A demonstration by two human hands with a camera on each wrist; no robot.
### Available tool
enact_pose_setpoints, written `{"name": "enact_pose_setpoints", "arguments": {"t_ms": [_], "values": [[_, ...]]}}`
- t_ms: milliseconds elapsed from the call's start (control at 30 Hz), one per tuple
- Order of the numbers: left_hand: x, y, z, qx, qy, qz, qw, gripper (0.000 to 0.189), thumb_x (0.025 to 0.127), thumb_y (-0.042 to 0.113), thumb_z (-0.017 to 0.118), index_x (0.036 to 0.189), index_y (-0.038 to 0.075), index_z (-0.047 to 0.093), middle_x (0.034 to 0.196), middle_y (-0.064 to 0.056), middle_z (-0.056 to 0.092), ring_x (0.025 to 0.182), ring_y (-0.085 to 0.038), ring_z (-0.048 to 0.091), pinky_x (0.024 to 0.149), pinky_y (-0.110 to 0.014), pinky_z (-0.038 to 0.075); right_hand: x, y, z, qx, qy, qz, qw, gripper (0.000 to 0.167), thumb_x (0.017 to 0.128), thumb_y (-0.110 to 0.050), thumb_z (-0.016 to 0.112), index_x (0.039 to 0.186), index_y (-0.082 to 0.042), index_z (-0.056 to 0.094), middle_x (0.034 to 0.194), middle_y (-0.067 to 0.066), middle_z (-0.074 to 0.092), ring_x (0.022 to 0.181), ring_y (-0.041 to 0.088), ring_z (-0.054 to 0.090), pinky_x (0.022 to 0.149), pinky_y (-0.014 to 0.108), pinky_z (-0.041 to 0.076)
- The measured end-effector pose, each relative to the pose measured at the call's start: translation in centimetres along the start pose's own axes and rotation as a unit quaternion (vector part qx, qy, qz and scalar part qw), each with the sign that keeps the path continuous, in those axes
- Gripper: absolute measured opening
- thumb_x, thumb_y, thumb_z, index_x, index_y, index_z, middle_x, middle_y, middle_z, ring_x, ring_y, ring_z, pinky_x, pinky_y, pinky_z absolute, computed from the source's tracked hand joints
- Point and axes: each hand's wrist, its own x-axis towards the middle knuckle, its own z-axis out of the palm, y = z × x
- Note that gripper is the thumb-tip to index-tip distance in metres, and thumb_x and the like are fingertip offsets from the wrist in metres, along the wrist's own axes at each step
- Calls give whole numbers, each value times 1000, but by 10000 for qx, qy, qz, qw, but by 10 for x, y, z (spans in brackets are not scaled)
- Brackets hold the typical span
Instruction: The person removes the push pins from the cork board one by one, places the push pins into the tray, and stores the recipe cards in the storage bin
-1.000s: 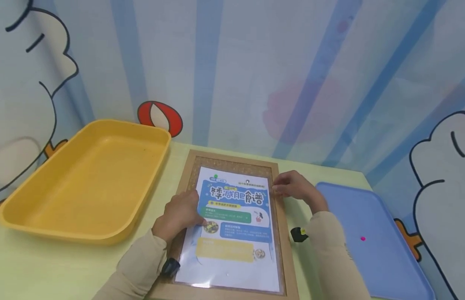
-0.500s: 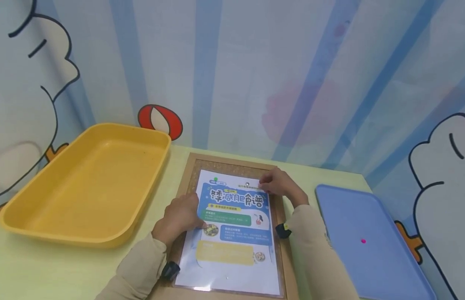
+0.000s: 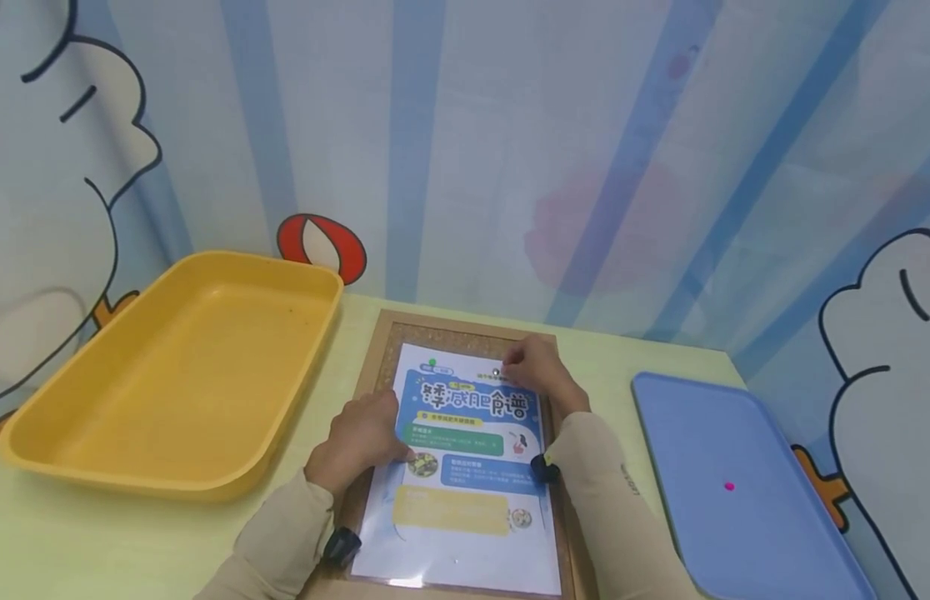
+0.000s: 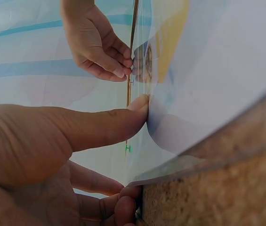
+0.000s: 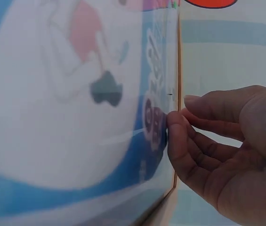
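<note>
Left hand (image 3: 360, 435) wide, right hand (image 3: 538, 367) loosely curled, on the sheet (image 3: 465, 554); yellow-green table (image 3: 67, 533), striped backdrop (image 3: 487, 158)

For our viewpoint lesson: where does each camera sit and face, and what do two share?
On the head: looks forward, down at the sheet; shows left hand, right hand, sleeves.
On the left wrist: looks along the sheet; left hand near, right hand beyond.
On the right wrist: looks across the sheet; only right hand.
Head and left wrist share both hands.

A printed sheet (image 3: 457, 546) lies on the wood-framed corkboard (image 3: 457, 338), a green pin (image 3: 432, 362) top left.
</note>
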Motion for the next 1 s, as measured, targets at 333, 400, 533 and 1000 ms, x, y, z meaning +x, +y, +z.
{"name": "enact_pose_setpoints", "arguments": {"t_ms": [333, 400, 533, 1000], "values": [[-1, -1, 2, -18, 32, 22, 10000, 72, 65, 14, 93, 126, -2, 58, 96, -13, 66, 80, -28, 61, 64, -39, 50, -3, -3, 8, -198, 190, -99, 9996, 4, 90, -11, 72, 86, -9, 73, 84, 7, 70, 80, 19, 64, 78, 34, 52], [-1, 0, 2, -46, 47, 26, 10000, 71, 64, 13, 93, 125, -2, 59, 96, -13, 66, 79, -28, 61, 63, -38, 51, -3, -4, 9, -269, 207, -90, 9994, 4, 90, -12, 72, 88, -9, 74, 85, 6, 70, 79, 19, 64, 78, 34, 52], [-1, 0, 1, -83, 75, 32, 9999, 70, 64, 13, 93, 124, -2, 59, 95, -13, 66, 78, -27, 62, 62, -37, 51, -3, -7, 10, -368, 239, -136, 9989, 6, 90, -12, 72, 93, -9, 76, 88, 7, 71, 79, 19, 64, 78, 34, 53], [-2, 1, 0, -77, 118, 114, 9998, 69, 65, 12, 93, 123, -3, 59, 95, -14, 67, 78, -27, 62, 62, -37, 51, 0, -12, 14, -724, 328, -314, 9963, 7, 89, -7, 69, 85, -9, 74, 88, 6, 68, 81, 20, 61, 77, 32, 51]]}}
